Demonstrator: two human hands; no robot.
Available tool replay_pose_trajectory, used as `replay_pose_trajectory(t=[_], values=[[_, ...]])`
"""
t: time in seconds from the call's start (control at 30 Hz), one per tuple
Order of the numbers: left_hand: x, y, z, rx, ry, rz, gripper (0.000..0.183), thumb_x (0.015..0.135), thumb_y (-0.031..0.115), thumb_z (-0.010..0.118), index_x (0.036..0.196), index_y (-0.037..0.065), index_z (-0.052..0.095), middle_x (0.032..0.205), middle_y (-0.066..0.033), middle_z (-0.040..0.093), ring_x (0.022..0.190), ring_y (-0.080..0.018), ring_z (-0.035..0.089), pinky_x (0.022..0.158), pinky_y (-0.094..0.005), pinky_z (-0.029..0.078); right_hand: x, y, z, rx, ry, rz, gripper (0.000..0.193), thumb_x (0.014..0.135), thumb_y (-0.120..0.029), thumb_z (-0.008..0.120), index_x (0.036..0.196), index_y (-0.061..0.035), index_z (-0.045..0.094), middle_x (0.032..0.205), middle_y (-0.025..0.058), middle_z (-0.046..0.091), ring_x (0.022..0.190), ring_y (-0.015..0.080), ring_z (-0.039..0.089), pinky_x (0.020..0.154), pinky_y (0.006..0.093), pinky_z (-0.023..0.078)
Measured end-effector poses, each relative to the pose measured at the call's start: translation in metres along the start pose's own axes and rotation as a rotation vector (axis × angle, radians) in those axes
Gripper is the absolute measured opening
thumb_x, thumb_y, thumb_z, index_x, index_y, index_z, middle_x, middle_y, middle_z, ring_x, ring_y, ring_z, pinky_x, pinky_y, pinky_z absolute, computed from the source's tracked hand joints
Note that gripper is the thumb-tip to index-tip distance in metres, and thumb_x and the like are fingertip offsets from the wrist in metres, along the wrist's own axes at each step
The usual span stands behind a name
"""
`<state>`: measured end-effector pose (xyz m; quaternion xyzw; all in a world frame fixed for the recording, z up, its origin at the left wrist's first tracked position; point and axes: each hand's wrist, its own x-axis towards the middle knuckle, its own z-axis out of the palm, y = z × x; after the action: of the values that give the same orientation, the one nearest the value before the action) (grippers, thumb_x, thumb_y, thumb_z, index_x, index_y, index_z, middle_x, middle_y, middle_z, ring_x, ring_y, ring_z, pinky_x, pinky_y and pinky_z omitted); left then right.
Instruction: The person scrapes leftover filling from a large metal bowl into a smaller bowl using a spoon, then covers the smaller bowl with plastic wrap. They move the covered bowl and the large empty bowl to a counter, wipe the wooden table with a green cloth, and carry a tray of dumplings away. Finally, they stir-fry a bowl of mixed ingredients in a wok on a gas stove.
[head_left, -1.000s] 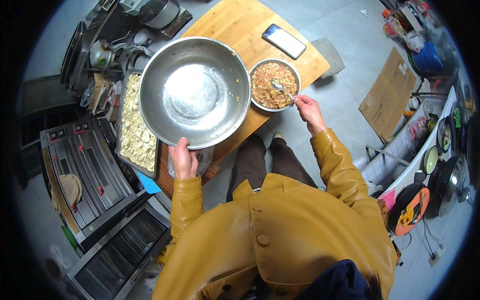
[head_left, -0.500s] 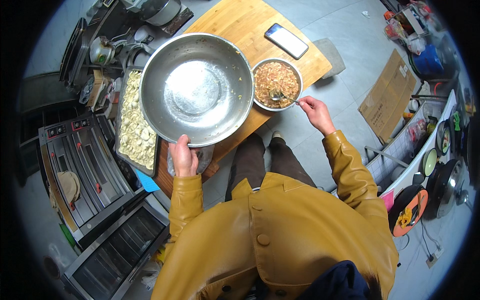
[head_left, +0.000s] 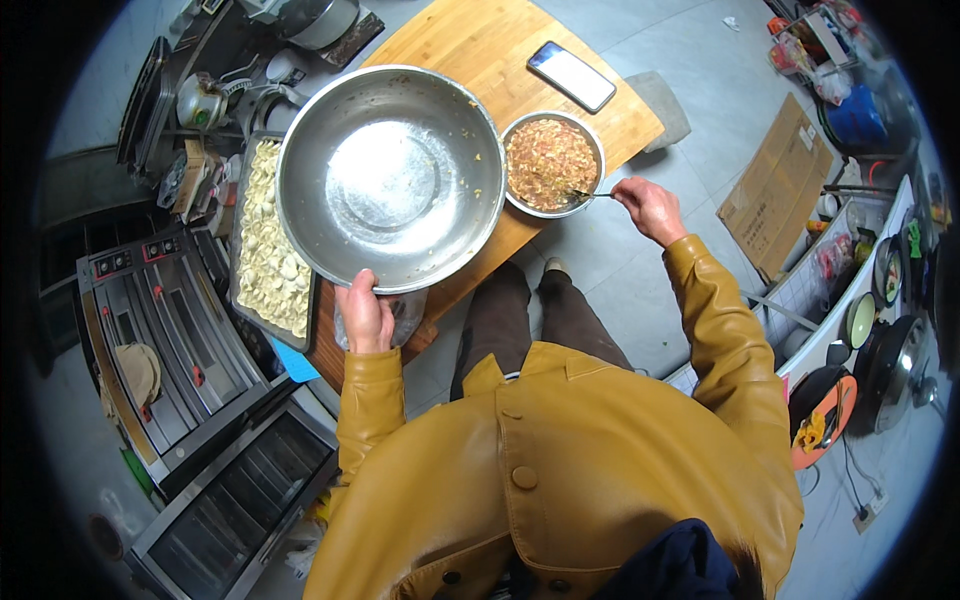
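My left hand grips the near rim of a large steel mixing bowl, thumb over the edge. A few yellowish bits cling to the bowl's inner wall. To its right, a smaller metal bowl holds a pinkish-brown minced filling that looks like ground meat. My right hand pinches the handle of a spoon, whose head rests in the filling at the bowl's near right side. Left of the big bowl, a dark tray carries many pale folded dumplings, partly covered by the bowl.
A wooden table bears the bowls and a phone. Beyond its right corner stands a grey stool. A black oven is at the left. Flattened cardboard and a cluttered white counter lie at the right.
My right hand has moved slightly right and up, drawing the spoon toward the small bowl's right edge. The filling's surface looks smoother. My left hand and the big bowl barely shift.
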<state>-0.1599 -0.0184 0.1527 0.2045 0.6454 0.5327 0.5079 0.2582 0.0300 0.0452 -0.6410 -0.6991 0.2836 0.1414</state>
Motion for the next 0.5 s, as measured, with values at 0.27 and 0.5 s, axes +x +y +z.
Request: replay_pose_trajectory(t=[0.27, 0.5], values=[[-0.003, 0.007, -0.001, -0.007, -0.022, -0.018, 0.052, 0.077, -0.006, 0.040, 0.129, -0.001, 0.040, 0.112, -0.0126, 0.056, 0.086, -0.0227, 0.064, 0.058, -0.0332, 0.058, 0.007, -0.034, -0.009, -0.155, 0.039, -0.328, 0.007, 0.080, -0.012, 0.053, 0.081, -0.0106, 0.060, 0.077, 0.0093, 0.059, 0.070, 0.0318, 0.061, 0.059, 0.0422, 0.048], [-0.006, 0.009, 0.000, -0.027, 0.044, -0.015, 0.051, 0.078, -0.004, 0.042, 0.129, -0.001, 0.040, 0.110, -0.0124, 0.057, 0.083, -0.0222, 0.064, 0.054, -0.0324, 0.058, 0.014, -0.077, 0.024, -0.268, 0.054, -0.442, 0.003, 0.077, -0.008, 0.053, 0.078, -0.0088, 0.056, 0.070, 0.0082, 0.056, 0.063, 0.0282, 0.062, 0.052, 0.0390, 0.049]])
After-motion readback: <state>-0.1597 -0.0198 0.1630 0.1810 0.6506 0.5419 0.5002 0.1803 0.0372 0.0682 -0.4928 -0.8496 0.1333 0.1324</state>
